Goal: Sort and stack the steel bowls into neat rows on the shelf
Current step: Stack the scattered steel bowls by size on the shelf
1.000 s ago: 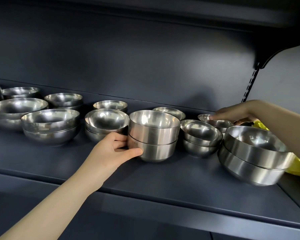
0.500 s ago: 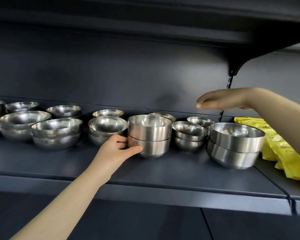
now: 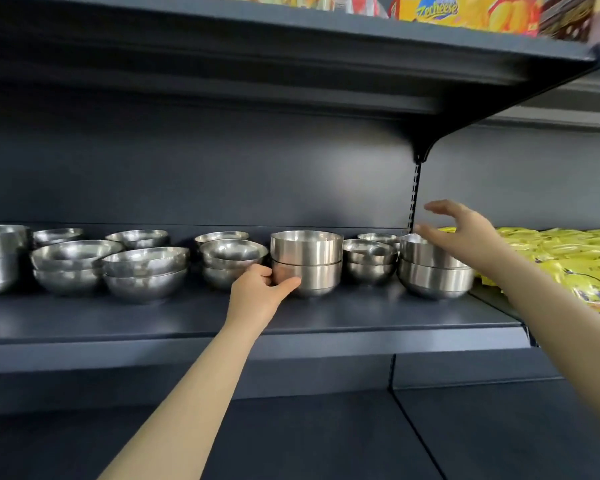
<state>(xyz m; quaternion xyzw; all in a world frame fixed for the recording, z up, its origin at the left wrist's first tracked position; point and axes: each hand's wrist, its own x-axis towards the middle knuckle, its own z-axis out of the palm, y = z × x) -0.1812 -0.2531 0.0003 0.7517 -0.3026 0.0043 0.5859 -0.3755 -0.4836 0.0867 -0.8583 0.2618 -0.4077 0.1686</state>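
**Middle Stack Clasped Near the Shelf Front**

A two-bowl stack [image 3: 306, 261] was seen standing midway along the shelf [image 3: 361, 317], toward its front edge. The lower bowl was clasped by the left hand [image 3: 260, 294], thumb laid across the front, fingers curled round the left side. The right hand [image 3: 465, 233] was held with fingers spread over the end stack [image 3: 433, 275] by the shelf's right edge; contact could not be told.

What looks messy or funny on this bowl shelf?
Nothing is tipped or spilled. Only the lining-up is crooked: the small stack right of the tall stack that the left hand grips sits further back than its neighbours.
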